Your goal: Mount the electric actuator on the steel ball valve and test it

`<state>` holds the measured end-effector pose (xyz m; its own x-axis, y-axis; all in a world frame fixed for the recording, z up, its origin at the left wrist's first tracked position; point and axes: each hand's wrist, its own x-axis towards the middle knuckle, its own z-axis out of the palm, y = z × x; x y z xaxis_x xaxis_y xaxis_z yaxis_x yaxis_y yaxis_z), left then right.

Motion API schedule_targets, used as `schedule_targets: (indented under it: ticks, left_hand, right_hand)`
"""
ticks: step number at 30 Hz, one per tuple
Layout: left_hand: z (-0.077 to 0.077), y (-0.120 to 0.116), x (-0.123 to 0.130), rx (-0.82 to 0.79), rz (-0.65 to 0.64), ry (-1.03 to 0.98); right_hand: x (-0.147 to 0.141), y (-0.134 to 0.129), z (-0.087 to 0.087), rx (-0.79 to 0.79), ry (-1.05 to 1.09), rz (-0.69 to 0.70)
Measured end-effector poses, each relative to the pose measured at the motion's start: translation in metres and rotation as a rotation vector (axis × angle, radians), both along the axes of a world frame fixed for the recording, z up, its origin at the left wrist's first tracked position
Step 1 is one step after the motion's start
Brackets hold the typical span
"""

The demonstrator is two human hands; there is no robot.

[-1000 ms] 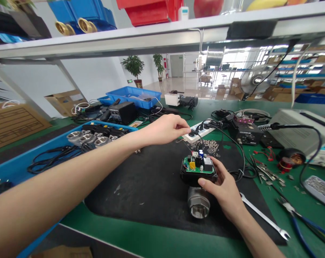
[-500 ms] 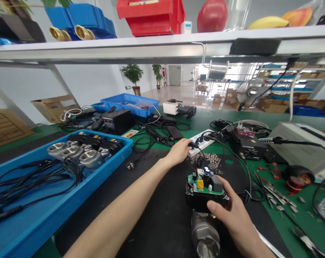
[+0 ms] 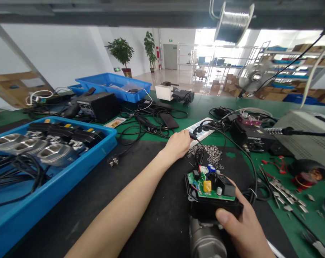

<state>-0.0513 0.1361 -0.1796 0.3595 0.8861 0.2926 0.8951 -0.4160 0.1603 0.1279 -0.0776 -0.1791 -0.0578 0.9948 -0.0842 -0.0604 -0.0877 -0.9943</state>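
My left hand (image 3: 178, 144) reaches forward with its fingers closed on a black plug (image 3: 193, 136) at the left part of the white power strip (image 3: 208, 133). Whether the plug sits in a socket cannot be made out. My right hand (image 3: 239, 218) grips the right side of a black housing (image 3: 205, 209), its thumb on the near face. A green circuit board (image 3: 202, 190) with yellow, blue and black parts lies in the open top. Below the housing is a metal valve body (image 3: 207, 240), cut off by the picture's bottom edge.
Small metal rings (image 3: 212, 154) lie scattered beyond the housing. A blue tray (image 3: 108, 138) of valve units and cables stands at left. Tools, metal strips (image 3: 283, 190) and a soldering station (image 3: 251, 136) are at right. A solder spool (image 3: 234, 23) hangs above.
The view has tilted down and moved closer, so the upper shelf's contents have left the picture. Both hands keep their holds on the plug and the housing.
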Motion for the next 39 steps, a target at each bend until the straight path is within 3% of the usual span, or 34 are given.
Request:
schedule_targets:
  ticks: [6, 14, 20, 31, 39]
  left_hand:
    - [0.006, -0.001, -0.004, 0.012, -0.035, 0.049]
    - [0.017, 0.004, -0.008, -0.007, 0.065, -0.027]
    - [0.021, 0.004, -0.009, -0.026, 0.054, -0.031]
    - [0.014, 0.003, -0.006, -0.006, 0.049, -0.03]
    - [0.023, 0.004, -0.013, -0.032, -0.009, 0.006]
  right_hand:
    - [-0.001, -0.001, -0.004, 0.006, -0.022, -0.057]
    - [-0.004, -0.004, 0.002, -0.002, 0.009, -0.078]
    - [-0.001, -0.006, -0.002, -0.046, 0.038, -0.09]
    - [-0.005, -0.011, 0.011, -0.023, -0.033, -0.133]
    - [-0.012, -0.015, 0.024, -0.056, 0.038, -0.156]
